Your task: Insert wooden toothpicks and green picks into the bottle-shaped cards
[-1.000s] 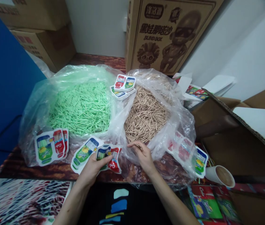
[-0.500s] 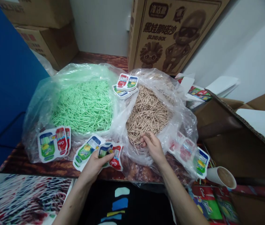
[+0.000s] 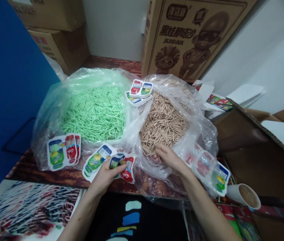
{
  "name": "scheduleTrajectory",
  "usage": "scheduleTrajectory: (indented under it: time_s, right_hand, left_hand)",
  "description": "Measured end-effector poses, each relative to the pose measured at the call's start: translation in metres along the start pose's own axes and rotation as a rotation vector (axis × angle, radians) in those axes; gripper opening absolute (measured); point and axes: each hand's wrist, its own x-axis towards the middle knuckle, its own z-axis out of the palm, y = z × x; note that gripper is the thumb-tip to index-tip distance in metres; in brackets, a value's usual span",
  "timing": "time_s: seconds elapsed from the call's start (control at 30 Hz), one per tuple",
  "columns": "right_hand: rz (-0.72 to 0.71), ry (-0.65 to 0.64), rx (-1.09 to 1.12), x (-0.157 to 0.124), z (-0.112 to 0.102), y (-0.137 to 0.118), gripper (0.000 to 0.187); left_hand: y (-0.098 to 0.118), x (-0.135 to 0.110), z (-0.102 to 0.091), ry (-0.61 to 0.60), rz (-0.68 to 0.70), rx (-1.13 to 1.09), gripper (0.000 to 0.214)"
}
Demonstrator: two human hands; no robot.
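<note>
My left hand (image 3: pixel 106 174) grips a small printed packet (image 3: pixel 121 166) with red and green bottle pictures, near the table's front edge. My right hand (image 3: pixel 168 157) reaches into a clear plastic bag (image 3: pixel 204 134) of tan sticks (image 3: pixel 162 122), fingers curled at the near edge of the pile; what they pinch is hidden. To the left lies a second bag (image 3: pixel 56 97) full of green sticks (image 3: pixel 95 112). Another packet (image 3: pixel 95 161) lies just left of the one I hold.
More packets lie at the left (image 3: pixel 63 152), between the bags (image 3: pixel 139 92) and at the right (image 3: pixel 209 167). A paper cup (image 3: pixel 247 196) lies on its side at the right. Cardboard boxes (image 3: pixel 192 36) stand behind; an open carton (image 3: pixel 259 147) is at right.
My right hand moved forward from the bag's near edge into the tan sticks. The left hand kept hold of the packet. The view shifted slightly.
</note>
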Motion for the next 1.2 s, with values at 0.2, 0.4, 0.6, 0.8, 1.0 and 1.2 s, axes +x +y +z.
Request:
scheduleTrajectory:
  time_s: [0.2, 0.4, 0.6, 0.8, 1.0, 1.2]
  right_hand:
    - [0.008, -0.090, 0.885, -0.007, -0.005, -0.014, 0.026]
    - [-0.158, -0.087, 1.047, -0.012, 0.030, -0.057, 0.009]
    - [-0.193, -0.163, 0.998, -0.021, 0.049, -0.075, 0.013]
    - [-0.216, -0.133, 0.854, -0.023, 0.046, -0.071, 0.019]
    - [-0.263, -0.184, 0.873, -0.028, 0.052, -0.078, 0.019]
    - [-0.211, -0.208, 0.812, -0.036, 0.057, -0.074, 0.018]
  left_hand:
    - [0.001, 0.000, 0.009, -0.015, 0.117, 0.205, 0.022]
    - [0.002, -0.003, 0.018, -0.060, 0.192, 0.339, 0.021]
    - [-0.003, -0.001, 0.018, -0.061, 0.167, 0.267, 0.022]
    - [-0.008, 0.000, 0.017, -0.087, 0.149, 0.206, 0.023]
    - [-0.008, 0.000, 0.017, -0.066, 0.097, 0.118, 0.029]
    - [-0.007, -0.001, 0.018, -0.011, 0.163, 0.141, 0.026]
